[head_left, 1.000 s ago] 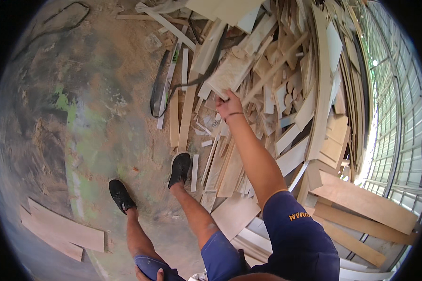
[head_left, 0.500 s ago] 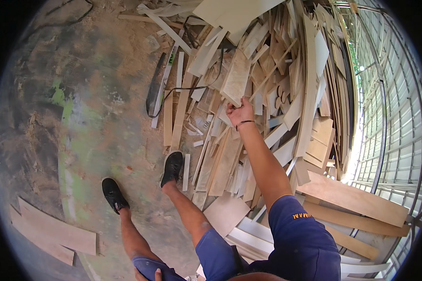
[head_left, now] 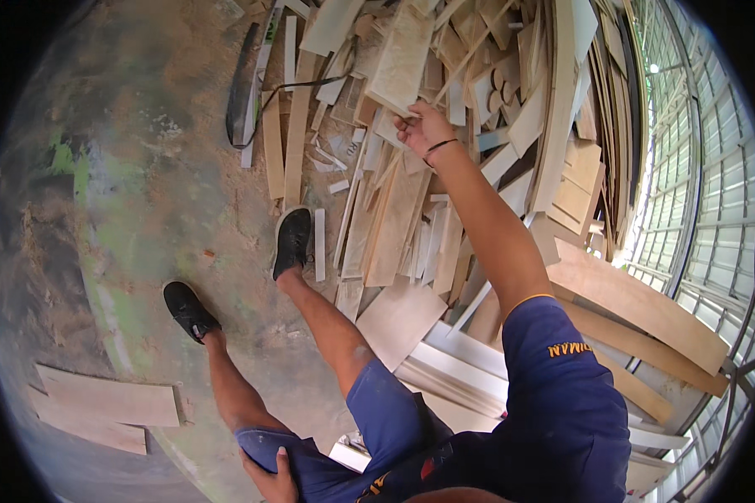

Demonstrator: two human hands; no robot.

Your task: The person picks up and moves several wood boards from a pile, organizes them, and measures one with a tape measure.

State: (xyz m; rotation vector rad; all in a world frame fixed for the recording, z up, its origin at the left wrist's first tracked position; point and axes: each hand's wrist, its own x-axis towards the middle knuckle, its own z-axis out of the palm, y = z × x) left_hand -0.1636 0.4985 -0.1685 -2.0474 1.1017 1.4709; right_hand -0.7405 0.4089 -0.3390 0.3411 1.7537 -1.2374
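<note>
Short of the scrap-wood pile (head_left: 392,230), the left hand (head_left: 272,481) rests loosely open on the navy shorts (head_left: 386,407), while over the pile's middle the right hand (head_left: 424,130) pinches the near end of a pale board (head_left: 400,65) reaching across the pile, past whose right side stands a gridded wall (head_left: 679,193).

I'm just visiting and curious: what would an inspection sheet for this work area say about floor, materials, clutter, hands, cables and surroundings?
Surface: floor stained and dusty, with green patches.
Things in hand: pale wooden board, its near end gripped.
Clutter: heaped wood offcuts; flat boards at lower left.
Hands: right hand grips the board; left hand rests on the shorts.
Cables: no certain cable; a black band loops beside the heap, material unclear.
Surroundings: panelled wall with metal bars, at right.
</note>
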